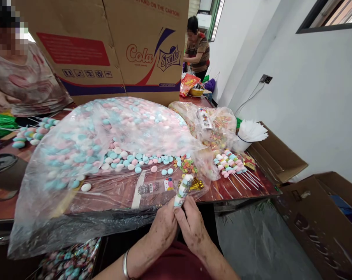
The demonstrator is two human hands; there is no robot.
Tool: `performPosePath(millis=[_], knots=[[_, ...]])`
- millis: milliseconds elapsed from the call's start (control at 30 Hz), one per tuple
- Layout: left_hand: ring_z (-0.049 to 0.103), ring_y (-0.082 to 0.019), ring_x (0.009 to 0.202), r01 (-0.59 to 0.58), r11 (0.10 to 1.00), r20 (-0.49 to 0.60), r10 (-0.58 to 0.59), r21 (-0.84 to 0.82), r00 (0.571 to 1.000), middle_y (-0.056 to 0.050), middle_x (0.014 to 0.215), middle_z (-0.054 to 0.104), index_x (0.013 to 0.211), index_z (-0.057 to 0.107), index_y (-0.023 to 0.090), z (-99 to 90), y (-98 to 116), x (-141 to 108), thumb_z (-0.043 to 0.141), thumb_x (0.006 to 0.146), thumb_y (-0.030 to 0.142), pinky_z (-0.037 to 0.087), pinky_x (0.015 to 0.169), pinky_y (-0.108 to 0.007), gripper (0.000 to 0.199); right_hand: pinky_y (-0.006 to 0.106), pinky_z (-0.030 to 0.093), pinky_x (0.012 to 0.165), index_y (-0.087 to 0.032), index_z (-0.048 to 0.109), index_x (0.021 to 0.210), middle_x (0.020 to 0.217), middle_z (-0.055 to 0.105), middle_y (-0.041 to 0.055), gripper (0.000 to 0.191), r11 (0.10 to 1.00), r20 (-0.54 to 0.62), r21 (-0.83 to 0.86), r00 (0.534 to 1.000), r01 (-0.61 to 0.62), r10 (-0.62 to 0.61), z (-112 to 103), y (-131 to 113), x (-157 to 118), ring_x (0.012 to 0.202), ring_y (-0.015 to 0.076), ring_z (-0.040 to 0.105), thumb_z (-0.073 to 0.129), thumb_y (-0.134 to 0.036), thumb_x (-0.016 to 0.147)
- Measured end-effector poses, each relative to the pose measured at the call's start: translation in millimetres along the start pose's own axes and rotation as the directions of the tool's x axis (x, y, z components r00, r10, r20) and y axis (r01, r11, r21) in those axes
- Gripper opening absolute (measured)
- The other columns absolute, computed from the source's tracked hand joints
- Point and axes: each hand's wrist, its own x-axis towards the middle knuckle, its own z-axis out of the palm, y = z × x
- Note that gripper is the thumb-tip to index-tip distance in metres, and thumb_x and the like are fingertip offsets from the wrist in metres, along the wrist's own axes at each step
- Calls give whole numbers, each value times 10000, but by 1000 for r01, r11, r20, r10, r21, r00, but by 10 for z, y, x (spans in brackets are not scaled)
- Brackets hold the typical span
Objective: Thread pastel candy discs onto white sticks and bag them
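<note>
Both hands meet near the table's front edge around a clear-wrapped stack of pastel candies (183,189), which stands tilted up from between them. My left hand (164,223) closes on its lower left side. On its lower right side, my right hand (192,224) presses with the thumb. The lower end of the stack is hidden by the fingers. Just beyond lie gold twist ties (196,184) and a printed clear wrapper (155,187). Loose pastel candies (131,160) spill from a large clear bag (135,124), beside small ring-shaped candies (188,165).
Candy skewers (230,163) lie at the right, near a cup of white sticks (246,138). A big carton (114,50) stands behind the bag. Open boxes (319,221) are at the lower right. One person (24,77) is at left, another (198,50) farther back.
</note>
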Motion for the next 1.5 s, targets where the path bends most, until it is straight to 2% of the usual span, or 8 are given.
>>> performPosePath(millis=[300,567,700,833,967,1233,1400,1500], knots=[[640,-219,774,-54,991,114,40,120,993,-121,884,705,943,575,177,-11,166,-132,372,879,251,516,771,-363,225,307,477,803,-188,550,954,919,603,57,240,958,8,231,985,-168,171,11,-3,-5,849,176,576,367,-343,965],[470,-148,549,60,986,72,-72,157,995,-48,652,592,730,543,172,9,106,-126,337,887,215,430,570,-284,263,305,482,826,-189,583,917,907,636,48,246,944,235,242,958,-222,165,-55,-12,86,847,171,594,419,-371,946],[565,-184,623,10,953,245,-88,304,966,-97,750,663,832,622,138,-68,210,-119,428,856,165,461,629,-304,198,295,465,783,-194,559,857,873,618,54,252,994,123,69,989,-86,77,-61,76,107,833,173,574,354,-278,976],[552,-147,563,-225,939,536,52,262,842,-19,652,634,829,653,182,-398,557,-103,421,959,236,456,624,-269,272,300,398,666,-194,540,786,745,591,48,236,933,143,-312,980,177,-138,-128,190,171,708,185,508,379,-179,958],[628,-213,869,-381,876,309,289,296,906,-101,944,689,1053,633,163,-670,686,41,380,970,228,500,832,-357,274,327,360,670,-177,603,842,760,618,68,240,727,310,-482,871,490,-381,-171,128,205,724,203,488,399,-124,957],[636,-160,593,44,999,463,-28,-25,886,-3,680,690,726,707,221,-899,375,309,683,818,397,488,550,-228,200,367,328,655,-167,626,766,680,562,56,329,553,372,-456,714,698,-594,-212,-121,247,682,202,417,378,-123,978],[578,-155,566,365,929,743,-202,-60,638,-16,640,638,741,686,195,-954,344,286,585,875,484,459,539,-248,335,383,337,687,-195,601,730,667,552,52,383,583,426,-368,689,724,-587,-240,-127,277,669,201,414,325,-97,975],[512,-130,568,151,982,743,-184,112,644,1,654,603,738,638,187,-934,369,248,515,937,406,406,543,-232,320,380,331,680,-197,585,709,646,540,58,386,599,467,-352,689,720,-554,-231,-105,269,656,208,402,316,-77,958]])
